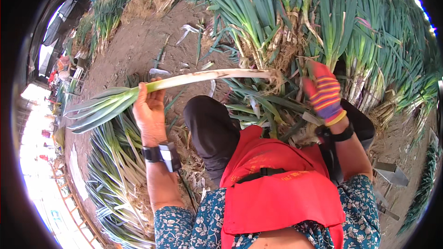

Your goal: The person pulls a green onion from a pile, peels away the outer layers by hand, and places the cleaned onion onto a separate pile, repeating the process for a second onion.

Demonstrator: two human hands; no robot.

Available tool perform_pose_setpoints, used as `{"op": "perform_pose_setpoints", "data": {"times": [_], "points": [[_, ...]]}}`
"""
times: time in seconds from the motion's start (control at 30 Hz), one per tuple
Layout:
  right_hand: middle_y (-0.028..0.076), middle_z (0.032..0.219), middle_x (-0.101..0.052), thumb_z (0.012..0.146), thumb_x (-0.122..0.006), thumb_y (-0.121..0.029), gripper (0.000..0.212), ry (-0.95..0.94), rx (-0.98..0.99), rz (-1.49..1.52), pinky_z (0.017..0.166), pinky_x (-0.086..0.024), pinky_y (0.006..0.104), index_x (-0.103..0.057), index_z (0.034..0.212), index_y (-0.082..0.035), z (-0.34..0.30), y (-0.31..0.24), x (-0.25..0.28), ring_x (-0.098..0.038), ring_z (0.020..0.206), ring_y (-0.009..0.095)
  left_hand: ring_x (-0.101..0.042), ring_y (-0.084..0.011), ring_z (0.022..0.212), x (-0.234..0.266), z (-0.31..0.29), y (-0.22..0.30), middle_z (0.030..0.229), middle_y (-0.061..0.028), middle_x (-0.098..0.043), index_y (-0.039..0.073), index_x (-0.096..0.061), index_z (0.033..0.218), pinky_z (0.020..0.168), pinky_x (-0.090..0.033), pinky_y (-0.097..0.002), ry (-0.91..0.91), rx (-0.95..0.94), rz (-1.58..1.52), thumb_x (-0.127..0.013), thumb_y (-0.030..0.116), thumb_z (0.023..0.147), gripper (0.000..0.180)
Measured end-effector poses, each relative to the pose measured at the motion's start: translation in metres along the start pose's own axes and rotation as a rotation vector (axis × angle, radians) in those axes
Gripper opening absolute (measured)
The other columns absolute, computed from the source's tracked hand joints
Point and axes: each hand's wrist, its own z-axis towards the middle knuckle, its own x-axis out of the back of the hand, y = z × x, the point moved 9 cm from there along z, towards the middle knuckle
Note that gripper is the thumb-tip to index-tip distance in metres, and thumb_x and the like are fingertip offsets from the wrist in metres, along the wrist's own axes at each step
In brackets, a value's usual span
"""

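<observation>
My bare left hand [151, 110] is closed around a long green onion [203, 78] where the white shank turns to green leaves. The onion lies almost level across my front, leaves to the left and root end to the right. Brown, soiled outer skin shows along part of its shank. My right hand [324, 94], in a red, yellow and purple striped glove, is just right of the roots and apart from them. Its thumb stands away from the fingers, which are slightly blurred; nothing shows in it. Loose leaves and peelings [263, 110] lie below the root end.
Bundled green onions [332, 23] stand upright across the far right. A pile of onions [115, 170] lies at my left, near my forearm. My dark-clad knee [207, 124] is under the held onion. A metal piece [391, 174] sits at the right on the dirt floor [138, 41].
</observation>
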Motion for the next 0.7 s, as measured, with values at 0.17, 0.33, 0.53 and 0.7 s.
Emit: {"op": "perform_pose_setpoints", "data": {"times": [0.17,0.33,0.53,0.7], "points": [[0.014,0.112,-0.054,0.065,-0.075,-0.027,0.064,-0.036,0.218,0.013,0.087,-0.041,0.0458,-0.051,0.119,-0.005,0.028,-0.104,-0.021,-0.051,0.102,0.035,-0.063,-0.0261,0.090,-0.041,-0.034,-0.046,0.090,-0.0130,-0.064,0.002,-0.058,0.092,0.080,-0.054,-0.0376,-0.041,0.044,0.052,-0.054,0.021,0.093,0.020],[0.012,0.091,-0.060,0.069,-0.071,-0.022,0.041,-0.046,0.123,0.036,0.075,-0.044,0.0434,-0.057,0.105,-0.006,0.004,-0.070,-0.051,-0.057,0.084,0.032,-0.064,-0.0273,0.091,-0.087,-0.076,-0.101,0.094,-0.0146,-0.064,0.001,-0.057,0.098,0.082,-0.054,-0.0410,-0.304,0.254,0.075,-0.060,0.014,0.088,0.016],[0.013,0.104,-0.058,0.067,-0.073,-0.015,0.051,-0.037,0.174,0.350,0.082,-0.043,0.0435,-0.055,0.115,-0.005,0.016,-0.100,-0.042,-0.055,0.095,0.034,-0.061,-0.0305,0.100,-0.100,-0.096,-0.119,0.104,-0.0177,-0.062,0.000,-0.056,0.104,0.088,-0.052,-0.0427,-0.408,0.257,0.021,-0.062,0.007,0.085,0.021],[0.012,0.097,-0.057,0.069,-0.068,-0.010,0.034,-0.096,0.261,0.446,0.078,-0.044,0.0412,-0.060,0.102,-0.004,0.024,-0.120,-0.049,-0.055,0.089,0.031,-0.063,-0.0285,0.097,-0.109,-0.104,-0.116,0.103,-0.0175,-0.062,-0.002,-0.056,0.104,0.089,-0.052,-0.0400,-0.424,0.250,0.026,-0.063,0.004,0.083,0.023]]}}
